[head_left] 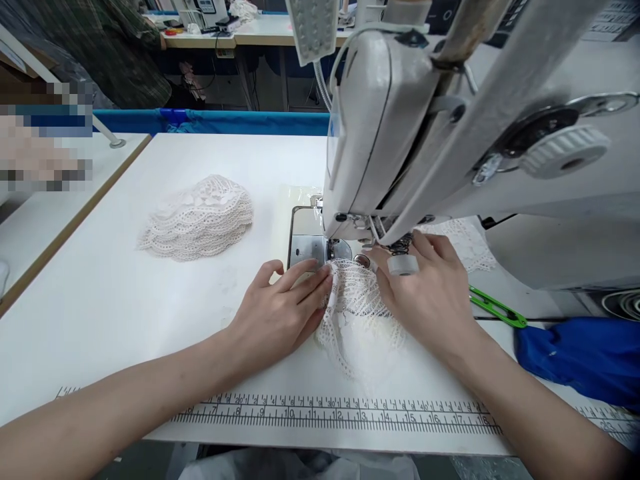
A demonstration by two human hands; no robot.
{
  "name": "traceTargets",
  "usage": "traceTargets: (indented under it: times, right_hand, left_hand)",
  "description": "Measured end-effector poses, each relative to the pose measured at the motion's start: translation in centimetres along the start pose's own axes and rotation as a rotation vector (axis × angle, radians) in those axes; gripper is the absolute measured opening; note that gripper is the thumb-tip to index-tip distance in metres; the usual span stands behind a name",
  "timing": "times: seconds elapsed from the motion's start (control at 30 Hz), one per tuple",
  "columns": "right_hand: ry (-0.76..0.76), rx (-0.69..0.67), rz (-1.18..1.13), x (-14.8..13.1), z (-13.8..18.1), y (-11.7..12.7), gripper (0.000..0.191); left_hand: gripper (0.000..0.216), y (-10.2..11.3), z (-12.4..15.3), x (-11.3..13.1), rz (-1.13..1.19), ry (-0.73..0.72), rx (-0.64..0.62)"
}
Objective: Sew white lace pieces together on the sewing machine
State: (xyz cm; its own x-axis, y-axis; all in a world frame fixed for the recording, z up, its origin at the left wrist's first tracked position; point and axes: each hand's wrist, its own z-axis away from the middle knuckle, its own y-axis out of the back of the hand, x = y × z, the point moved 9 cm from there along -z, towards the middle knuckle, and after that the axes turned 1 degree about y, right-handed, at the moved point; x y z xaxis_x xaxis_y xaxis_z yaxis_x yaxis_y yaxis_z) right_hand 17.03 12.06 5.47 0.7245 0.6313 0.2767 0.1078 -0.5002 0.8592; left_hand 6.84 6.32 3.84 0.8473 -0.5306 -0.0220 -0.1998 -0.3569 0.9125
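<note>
A white lace piece lies on the sewing table, its far edge under the presser foot of a white sewing machine. My left hand rests flat on the table with its fingers stretched out, fingertips pressing the lace's left edge beside the steel needle plate. My right hand lies on the right side of the lace, fingers curled down on the fabric just below the needle area.
A stack of finished lace pieces sits at the left of the machine. More lace lies behind my right hand. Green thread snips and blue cloth are at the right. A printed ruler runs along the front edge.
</note>
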Motion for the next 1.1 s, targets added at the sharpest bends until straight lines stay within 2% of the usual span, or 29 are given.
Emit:
traceTargets:
  times: [0.13,0.23,0.53,0.77,1.1]
  right_hand:
    - [0.064,-0.052,-0.202,-2.2,0.2,0.3,0.033]
    - [0.056,-0.118,-0.216,-3.0,0.4,-0.5,0.036]
    - [0.027,-0.156,-0.161,-2.1,0.3,-1.6,0.035]
    - [0.029,-0.102,-0.105,-1.9,0.1,-1.6,0.036]
    - [0.036,-0.118,-0.081,-1.7,0.2,-2.0,0.036]
  left_hand:
    - [0.029,0.0,-0.2,0.0,0.015,0.011,-0.001]
    - [0.029,0.2,-0.2,0.0,0.002,0.016,0.004]
    - [0.029,-0.2,0.0,-0.1,-0.054,0.029,-0.005]
    - [0.03,-0.2,-0.6,0.1,-0.096,0.023,0.017]
    - [0.033,-0.6,-0.6,0.2,-0.099,0.039,0.009]
